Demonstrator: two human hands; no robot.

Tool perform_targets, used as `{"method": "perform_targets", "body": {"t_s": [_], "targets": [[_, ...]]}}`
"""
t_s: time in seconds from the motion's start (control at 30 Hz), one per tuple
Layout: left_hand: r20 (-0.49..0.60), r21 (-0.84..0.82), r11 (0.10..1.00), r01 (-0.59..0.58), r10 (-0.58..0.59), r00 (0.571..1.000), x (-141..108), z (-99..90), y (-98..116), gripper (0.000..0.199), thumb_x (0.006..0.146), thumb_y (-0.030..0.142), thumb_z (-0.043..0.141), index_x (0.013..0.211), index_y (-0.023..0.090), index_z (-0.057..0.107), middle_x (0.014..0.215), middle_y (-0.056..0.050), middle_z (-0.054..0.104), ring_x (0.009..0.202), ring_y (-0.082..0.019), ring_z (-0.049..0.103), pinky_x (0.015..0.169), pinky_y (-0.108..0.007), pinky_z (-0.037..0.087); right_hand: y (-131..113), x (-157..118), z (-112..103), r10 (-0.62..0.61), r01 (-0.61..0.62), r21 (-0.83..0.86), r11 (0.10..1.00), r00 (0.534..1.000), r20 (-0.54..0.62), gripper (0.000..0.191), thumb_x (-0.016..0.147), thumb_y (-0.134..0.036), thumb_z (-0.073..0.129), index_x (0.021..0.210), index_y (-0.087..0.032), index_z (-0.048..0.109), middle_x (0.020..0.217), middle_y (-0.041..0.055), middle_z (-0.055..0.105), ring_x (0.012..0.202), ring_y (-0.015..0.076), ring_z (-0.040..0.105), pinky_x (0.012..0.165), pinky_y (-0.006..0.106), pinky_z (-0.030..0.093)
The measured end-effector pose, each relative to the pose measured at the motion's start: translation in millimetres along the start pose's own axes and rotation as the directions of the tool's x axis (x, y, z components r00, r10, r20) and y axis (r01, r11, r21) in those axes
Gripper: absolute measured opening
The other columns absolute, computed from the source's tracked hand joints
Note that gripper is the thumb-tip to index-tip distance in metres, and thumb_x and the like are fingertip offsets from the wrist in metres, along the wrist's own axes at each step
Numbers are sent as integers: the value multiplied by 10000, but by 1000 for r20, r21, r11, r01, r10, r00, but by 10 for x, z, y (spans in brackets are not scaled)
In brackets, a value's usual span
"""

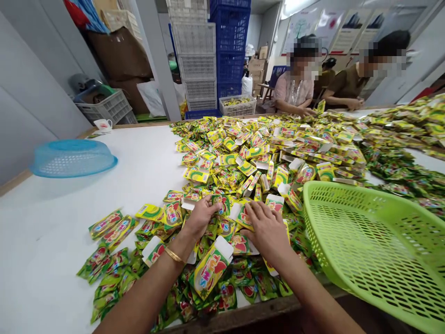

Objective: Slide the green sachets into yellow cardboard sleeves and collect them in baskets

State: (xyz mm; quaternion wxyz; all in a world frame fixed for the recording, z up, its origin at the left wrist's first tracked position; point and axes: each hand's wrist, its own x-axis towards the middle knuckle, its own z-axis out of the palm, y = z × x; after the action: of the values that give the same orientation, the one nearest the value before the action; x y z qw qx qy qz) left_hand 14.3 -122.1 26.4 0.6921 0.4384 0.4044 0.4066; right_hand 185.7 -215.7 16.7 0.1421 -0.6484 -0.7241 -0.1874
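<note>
My left hand (199, 217), with a gold bangle at the wrist, is closed. Its thumb and fingers pinch a small green candy packet (221, 204). Just to the right, my right hand (269, 228) is curved over a small yellow candy box (244, 216), gripped between thumb and fingers. The box's white end flap stands out toward the left hand. Below and between my forearms lies a larger-looking yellow box (211, 269) with an open flap. Green packets (116, 273) are heaped under and around both hands.
A green plastic basket (313, 232) stands at the right edge. A blue basket (74, 160) lies upside down at the left, with a white mug (103, 125) behind it. Boxes and packets pile across the white table (38, 232). Two people sit opposite; stacked crates (198, 60) stand behind.
</note>
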Motion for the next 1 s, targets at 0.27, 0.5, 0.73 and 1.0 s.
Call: {"method": "perform_targets", "body": {"t_s": [0.27,0.5,0.73,1.0], "targets": [[-110,-33,987,-154,150,983,-93,149,149,437,589,313,712,944,205,481,668,67,552,577,-93,539,538,-214,471,-101,61,-7,3,20,221,975,995,-101,570,821,-290,523,1359,-153,397,1110,136,554,998,255,526,811,374,446],[-159,355,885,-300,373,914,-134,333,40,267,698,224,615,953,192,543,805,18,604,698,-107,564,657,-216,471,-260,-28,87,152,-99,256,962,969,-195,567,828,-327,544,1351,-149,412,1034,126,567,915,250,546,769,375,481],[44,672,635,-381,480,876,-276,315,111,262,751,179,558,999,218,633,1001,-35,674,945,-189,599,895,-323,452,-196,-52,98,12,30,204,978,979,-203,545,873,-341,504,1366,-135,398,1077,145,578,990,264,535,823,401,469],[191,620,710,-334,276,942,-218,233,222,311,738,197,570,1036,196,663,970,-24,682,852,-171,613,816,-284,473,-154,-51,61,-47,115,241,964,962,-270,578,884,-357,494,1403,-143,353,1138,147,580,1039,256,533,862,403,461]]}}
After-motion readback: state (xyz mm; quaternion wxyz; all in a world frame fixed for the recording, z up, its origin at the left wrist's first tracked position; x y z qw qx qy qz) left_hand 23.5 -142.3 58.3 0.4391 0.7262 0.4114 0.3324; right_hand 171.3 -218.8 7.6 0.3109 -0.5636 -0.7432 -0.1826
